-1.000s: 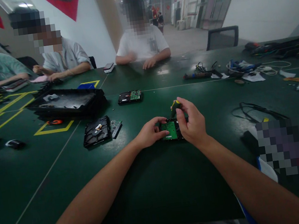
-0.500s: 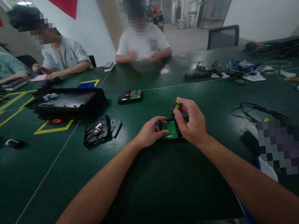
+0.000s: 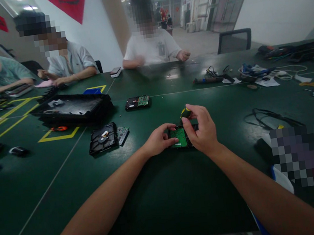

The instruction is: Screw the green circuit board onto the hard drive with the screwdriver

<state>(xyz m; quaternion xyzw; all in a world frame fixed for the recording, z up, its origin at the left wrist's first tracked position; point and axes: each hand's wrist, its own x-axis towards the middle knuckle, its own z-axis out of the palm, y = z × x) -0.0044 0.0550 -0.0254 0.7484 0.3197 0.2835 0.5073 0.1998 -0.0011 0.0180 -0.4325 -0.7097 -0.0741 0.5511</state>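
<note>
In front of me a hard drive (image 3: 180, 139) lies on the green table with its green circuit board facing up. My left hand (image 3: 158, 140) grips its left side, thumb on the board and fingers at the far edge. Between the thumb and fingers of my right hand (image 3: 203, 127) is the black-and-yellow handle of a screwdriver (image 3: 185, 112), held upright over the drive. The tip is hidden by my hand. To the left are another hard drive (image 3: 102, 139) and a loose circuit board (image 3: 123, 135). A third drive (image 3: 137, 102) lies farther back.
A large black plastic casing (image 3: 71, 107) stands at the left, near an orange-and-black tool (image 3: 59, 128) and a computer mouse (image 3: 19, 151). Black cables (image 3: 272, 114) lie to the right. More cables and paper (image 3: 266, 80) sit farther back. Several people sit across the table.
The screwdriver handle has turned slightly in my right fingers, while my left hand keeps its grip. Across the table, a person's hand has moved out to the right.
</note>
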